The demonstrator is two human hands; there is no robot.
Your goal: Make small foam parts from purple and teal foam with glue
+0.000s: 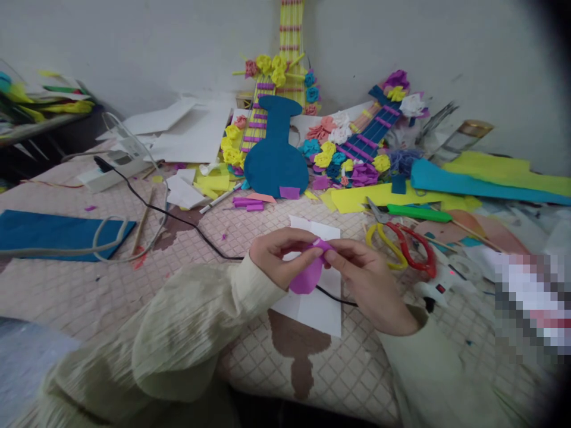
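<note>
Both hands pinch the upper edge of a small purple piece of paper [307,278], which hangs down with a rounded lower end. My left hand [283,255] holds it from the left, thumb and fingers pressed together. From the other side, my right hand [372,282] grips the same edge close by. Beneath them lies a creased white sheet [321,318], with a black cord passing over it. Right of my right hand are scissors [410,244] with red and yellow handles. A white glue gun [439,285] with a red switch lies nearby.
A blue vase-shaped cutout [276,160] leans at the back among colourful paper flowers [323,151]. Yellow paper [383,196] and a green-handled tool [419,213] lie to the right. At left are a power strip [113,169], cords and a folded blue sheet [53,235].
</note>
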